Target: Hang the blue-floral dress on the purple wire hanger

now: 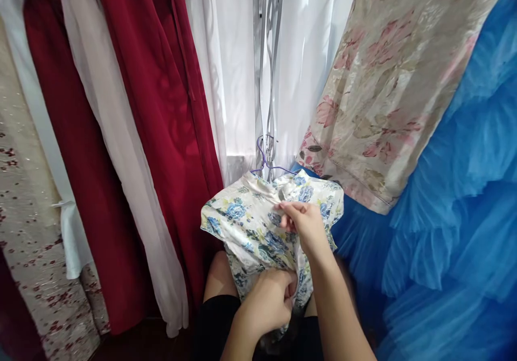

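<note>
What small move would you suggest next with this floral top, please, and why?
Probably draw the right hand along the collar to smooth it: its fingers pinch the floral top just below the hanger, the cloth there is rumpled, and the left hand grips the fabric lower down.

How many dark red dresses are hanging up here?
2. One red garment hangs at left between pale fabrics; a second red garment hangs mid-frame beside the white curtain. A dark patch bottom left may be a hidden third.
</note>
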Demonstrator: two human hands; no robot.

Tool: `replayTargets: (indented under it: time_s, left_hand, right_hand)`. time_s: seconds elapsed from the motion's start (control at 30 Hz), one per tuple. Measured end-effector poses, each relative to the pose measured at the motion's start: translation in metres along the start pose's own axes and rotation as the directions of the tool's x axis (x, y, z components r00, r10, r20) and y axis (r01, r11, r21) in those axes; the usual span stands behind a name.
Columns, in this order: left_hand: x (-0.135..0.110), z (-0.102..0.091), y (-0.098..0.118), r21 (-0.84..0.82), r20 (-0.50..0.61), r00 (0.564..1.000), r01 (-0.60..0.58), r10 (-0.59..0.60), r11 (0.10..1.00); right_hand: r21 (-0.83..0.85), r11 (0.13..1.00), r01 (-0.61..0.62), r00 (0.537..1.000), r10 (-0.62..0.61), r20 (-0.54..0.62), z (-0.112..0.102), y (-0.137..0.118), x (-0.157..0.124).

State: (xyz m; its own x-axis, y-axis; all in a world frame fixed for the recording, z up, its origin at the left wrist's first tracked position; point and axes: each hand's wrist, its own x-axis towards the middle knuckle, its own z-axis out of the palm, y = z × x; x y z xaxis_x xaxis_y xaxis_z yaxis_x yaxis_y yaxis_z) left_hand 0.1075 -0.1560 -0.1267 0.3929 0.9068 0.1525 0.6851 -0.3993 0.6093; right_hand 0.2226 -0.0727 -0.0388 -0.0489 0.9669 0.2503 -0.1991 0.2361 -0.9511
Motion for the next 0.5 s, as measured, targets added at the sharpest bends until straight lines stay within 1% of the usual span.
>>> replayTargets:
  time_s: [0.07, 0.17, 0.23, 0.33, 0.43, 0.5]
  left_hand:
    - [-0.002, 0.000, 0.004, 0.059, 0.001, 1.000, 0.003, -0.003, 0.998]
    - [-0.004, 0.005, 0.005, 0.110, -0.012, 1.000, -0.015, 0.016, 0.994]
    - [-0.006, 0.009, 0.001, 0.054, -0.018, 1.000, -0.021, 0.022, 0.998]
    - [-0.010, 0.013, -0.008, -0.079, -0.056, 0.998, 0.002, -0.006, 0.997]
    - [-0.015, 0.011, -0.014, -0.146, -0.133, 0.991, -0.009, -0.010, 0.989]
    - [-0.017, 0.004, -0.014, -0.164, -0.210, 0.978, -0.039, 0.003, 0.986]
  right_hand:
    - [-0.019, 0.998, 0.063, 0.998, -0.063, 0.004, 0.007, -0.015, 0.017]
    - [-0.020, 0.992, 0.125, 0.992, -0.125, 0.011, 0.013, -0.021, 0.025]
    - [-0.003, 0.991, 0.137, 0.990, -0.137, 0.017, 0.012, -0.016, 0.021]
    - [0.013, 0.989, 0.145, 0.989, -0.145, 0.019, 0.009, -0.003, 0.009]
    - [-0.021, 0.989, 0.145, 0.989, -0.144, 0.039, 0.007, 0.009, -0.003]
    - [-0.039, 0.986, 0.162, 0.986, -0.160, 0.041, 0.007, 0.014, -0.009]
